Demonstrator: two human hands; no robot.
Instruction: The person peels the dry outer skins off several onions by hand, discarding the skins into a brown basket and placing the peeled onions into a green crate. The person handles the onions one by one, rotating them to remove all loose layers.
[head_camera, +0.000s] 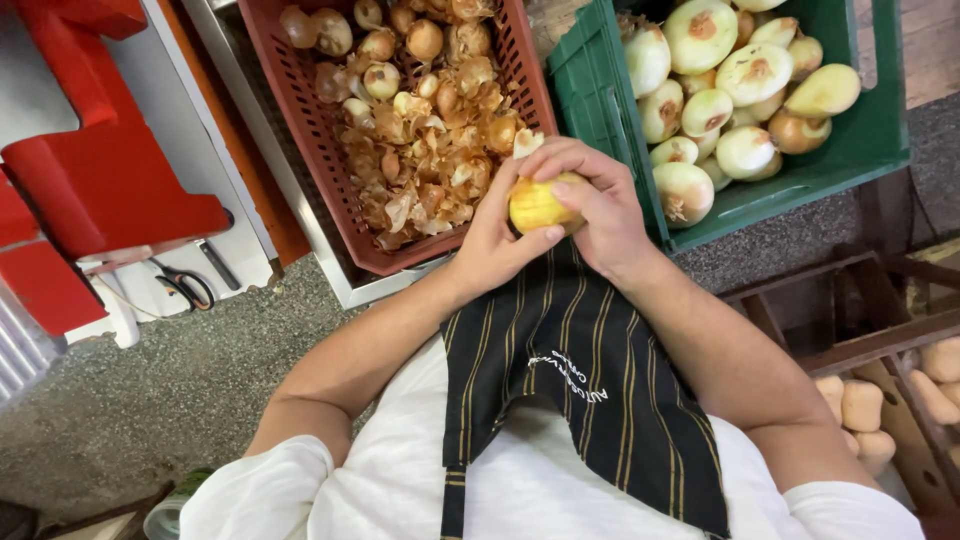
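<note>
- Left hand (492, 240) and right hand (600, 205) both closed round one yellowish peeled onion (535, 203), held over the near edge of the crates, above the striped apron (590, 370).
- Left grip cups it from below, thumb across the front; right grip wraps over the top.
- Red-brown crate (300, 110), far left: unpeeled onions and loose skins.
- Green crate (880, 130), far right: pale peeled onions.
- Scissors (185, 287) on the white surface, left.
- Squash in a wooden box (850, 340), near right.
</note>
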